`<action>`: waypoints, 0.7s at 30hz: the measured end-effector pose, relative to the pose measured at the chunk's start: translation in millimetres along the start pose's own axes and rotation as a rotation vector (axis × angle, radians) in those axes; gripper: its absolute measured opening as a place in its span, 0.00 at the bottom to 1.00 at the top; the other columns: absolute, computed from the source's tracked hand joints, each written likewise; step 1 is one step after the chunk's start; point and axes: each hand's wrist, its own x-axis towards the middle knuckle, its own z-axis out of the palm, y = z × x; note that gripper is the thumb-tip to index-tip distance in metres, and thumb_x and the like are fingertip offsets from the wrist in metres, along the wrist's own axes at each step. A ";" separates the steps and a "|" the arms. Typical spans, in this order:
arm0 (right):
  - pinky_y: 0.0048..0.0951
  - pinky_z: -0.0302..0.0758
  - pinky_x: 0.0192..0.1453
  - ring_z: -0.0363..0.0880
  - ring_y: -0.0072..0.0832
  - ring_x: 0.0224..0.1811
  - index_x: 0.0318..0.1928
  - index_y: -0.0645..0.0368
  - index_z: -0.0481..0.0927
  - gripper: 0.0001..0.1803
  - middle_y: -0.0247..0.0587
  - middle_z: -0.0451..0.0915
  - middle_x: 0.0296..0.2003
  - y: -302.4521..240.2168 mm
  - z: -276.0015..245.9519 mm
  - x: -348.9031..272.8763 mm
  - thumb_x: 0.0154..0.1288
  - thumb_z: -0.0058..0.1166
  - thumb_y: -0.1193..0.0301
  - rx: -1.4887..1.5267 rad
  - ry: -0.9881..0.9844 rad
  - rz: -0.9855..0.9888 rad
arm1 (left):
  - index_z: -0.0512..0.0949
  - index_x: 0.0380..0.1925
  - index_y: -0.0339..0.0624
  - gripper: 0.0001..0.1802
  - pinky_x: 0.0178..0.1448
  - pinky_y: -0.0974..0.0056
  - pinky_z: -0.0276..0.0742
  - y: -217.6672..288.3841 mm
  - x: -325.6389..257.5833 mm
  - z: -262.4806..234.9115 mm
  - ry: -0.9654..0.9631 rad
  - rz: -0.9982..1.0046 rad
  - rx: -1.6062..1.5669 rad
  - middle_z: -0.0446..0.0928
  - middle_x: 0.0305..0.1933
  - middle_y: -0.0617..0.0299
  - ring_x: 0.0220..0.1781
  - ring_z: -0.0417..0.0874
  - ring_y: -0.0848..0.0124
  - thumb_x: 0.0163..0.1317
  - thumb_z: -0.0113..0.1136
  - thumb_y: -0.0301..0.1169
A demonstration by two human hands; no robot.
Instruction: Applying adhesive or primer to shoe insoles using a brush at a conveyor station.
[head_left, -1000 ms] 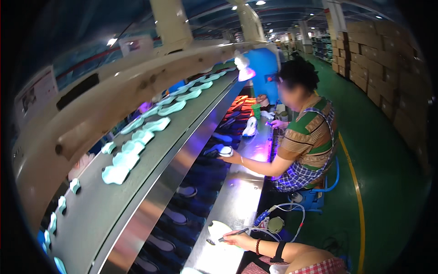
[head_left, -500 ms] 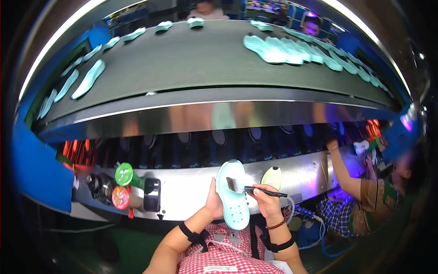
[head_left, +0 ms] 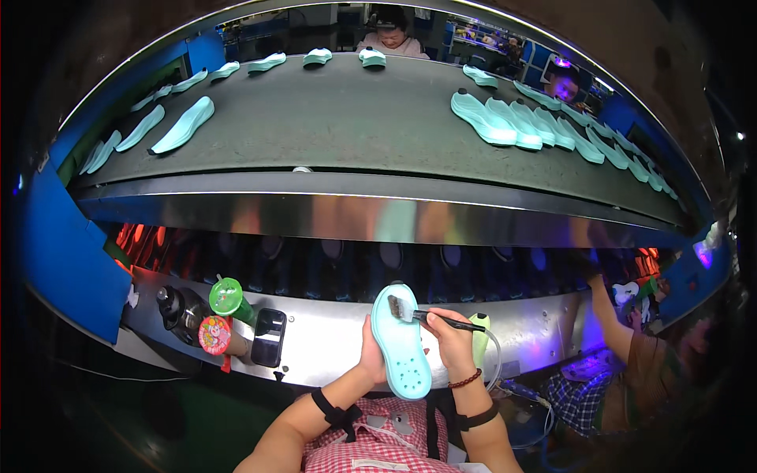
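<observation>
My left hand [head_left: 373,353] grips the left edge of a light turquoise shoe sole [head_left: 400,347], tilted up in front of my apron. Small holes dot the sole's near end, and a dark tab tops its far end. Between the fingers of my right hand [head_left: 454,345] is a brush [head_left: 449,320] with a black handle, and a pale hose runs down beside that hand. Its dark bristles press on the sole's inner face close to the far end. Partly behind my right hand lies a yellow-green sole [head_left: 480,340] on the metal ledge.
Above the metal ledge [head_left: 315,322], a dark conveyor belt [head_left: 339,118] carries turquoise soles [head_left: 481,118]. Leftward stand a black bottle [head_left: 183,314], a green-lidded cup [head_left: 227,296], a red-lidded cup [head_left: 214,335] and a phone [head_left: 269,337]. At right, a co-worker's arm [head_left: 611,319] reaches toward the lower line.
The brush has moved farther up the sole, closer to its far end. My whole view has shifted, so the belt and ledge sit lower in the picture. Both hands keep their holds.
</observation>
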 end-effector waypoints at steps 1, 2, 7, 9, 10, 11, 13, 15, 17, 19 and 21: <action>0.19 0.74 0.39 0.77 0.23 0.32 0.36 0.69 0.76 0.10 0.42 0.79 0.31 1.4 1.7 1.3 0.53 0.55 0.78 -0.101 0.026 -0.020 | 0.62 0.55 0.46 0.40 0.54 0.49 0.69 -1.3 1.4 -1.9 0.028 0.013 0.052 0.70 0.49 0.53 0.48 0.74 0.56 0.56 0.19 0.63; 0.19 0.74 0.39 0.77 0.23 0.32 0.36 0.69 0.76 0.10 0.42 0.79 0.31 1.6 5.5 2.0 0.53 0.55 0.78 -0.099 0.018 -0.017 | 0.62 0.55 0.46 0.40 0.54 0.49 0.69 -1.3 4.3 -1.5 0.032 0.022 0.054 0.70 0.49 0.53 0.48 0.74 0.56 0.56 0.19 0.63; 0.17 0.71 0.34 0.75 0.17 0.29 0.35 0.65 0.79 0.09 0.37 0.80 0.28 8.3 33.3 -8.0 0.51 0.58 0.76 -0.572 -0.022 -0.348 | 0.63 0.54 0.46 0.38 0.56 0.57 0.67 -2.1 20.4 -9.7 0.312 0.190 0.083 0.69 0.49 0.54 0.51 0.71 0.60 0.58 0.22 0.62; 0.22 0.73 0.41 0.78 0.25 0.35 0.36 0.65 0.79 0.11 0.45 0.80 0.32 9.3 37.4 -9.3 0.49 0.58 0.76 -0.772 -0.168 -0.605 | 0.64 0.52 0.46 0.38 0.55 0.58 0.67 4.2 21.0 -13.7 0.330 0.238 0.115 0.70 0.47 0.55 0.50 0.71 0.62 0.58 0.22 0.62; 0.22 0.73 0.42 0.78 0.26 0.37 0.37 0.66 0.79 0.12 0.46 0.80 0.32 12.0 39.2 -10.1 0.49 0.58 0.76 -0.776 -0.190 -0.612 | 0.65 0.51 0.45 0.38 0.54 0.58 0.68 11.7 20.2 -15.8 0.317 0.223 0.125 0.70 0.45 0.55 0.48 0.72 0.62 0.57 0.22 0.63; 0.23 0.73 0.43 0.79 0.27 0.38 0.37 0.66 0.78 0.12 0.47 0.80 0.33 15.3 38.2 -15.8 0.49 0.58 0.76 -0.780 -0.218 -0.622 | 0.66 0.49 0.45 0.38 0.53 0.58 0.69 17.3 15.5 -14.9 0.302 0.213 0.135 0.71 0.44 0.55 0.47 0.72 0.63 0.57 0.22 0.63; 0.22 0.73 0.43 0.78 0.26 0.37 0.38 0.66 0.78 0.12 0.45 0.80 0.34 2.0 37.5 -42.0 0.50 0.58 0.77 -0.732 -0.276 -0.393 | 0.65 0.50 0.44 0.37 0.51 0.58 0.69 32.1 9.7 -24.4 0.248 0.244 0.101 0.70 0.44 0.56 0.44 0.72 0.63 0.58 0.25 0.63; 0.21 0.73 0.43 0.78 0.25 0.36 0.39 0.65 0.78 0.12 0.43 0.80 0.34 -0.4 16.9 -63.4 0.50 0.58 0.77 -0.672 -0.288 -0.155 | 0.67 0.47 0.45 0.39 0.45 0.53 0.73 38.8 12.6 -27.7 0.258 0.288 0.137 0.73 0.40 0.57 0.40 0.76 0.62 0.54 0.27 0.65; 0.22 0.72 0.45 0.76 0.23 0.39 0.39 0.63 0.79 0.12 0.41 0.79 0.36 10.1 -0.9 -67.2 0.52 0.58 0.75 -0.672 -0.293 0.030 | 0.67 0.48 0.46 0.38 0.44 0.51 0.73 38.2 11.4 -30.6 0.255 0.442 0.098 0.74 0.39 0.58 0.39 0.76 0.60 0.53 0.29 0.65; 0.22 0.71 0.47 0.75 0.23 0.40 0.38 0.62 0.79 0.11 0.41 0.79 0.38 16.2 -1.8 -59.4 0.52 0.59 0.75 -0.459 -0.321 -0.013 | 0.67 0.48 0.48 0.38 0.43 0.48 0.73 45.3 -12.7 -11.9 0.214 0.365 0.062 0.74 0.39 0.58 0.39 0.76 0.59 0.52 0.29 0.66; 0.23 0.69 0.50 0.74 0.24 0.43 0.37 0.63 0.79 0.10 0.41 0.78 0.39 18.8 9.4 -54.6 0.52 0.58 0.74 -0.415 -0.324 -0.049 | 0.67 0.48 0.50 0.38 0.42 0.47 0.74 48.0 -26.3 -14.8 0.288 0.421 0.020 0.74 0.38 0.58 0.37 0.77 0.58 0.52 0.28 0.67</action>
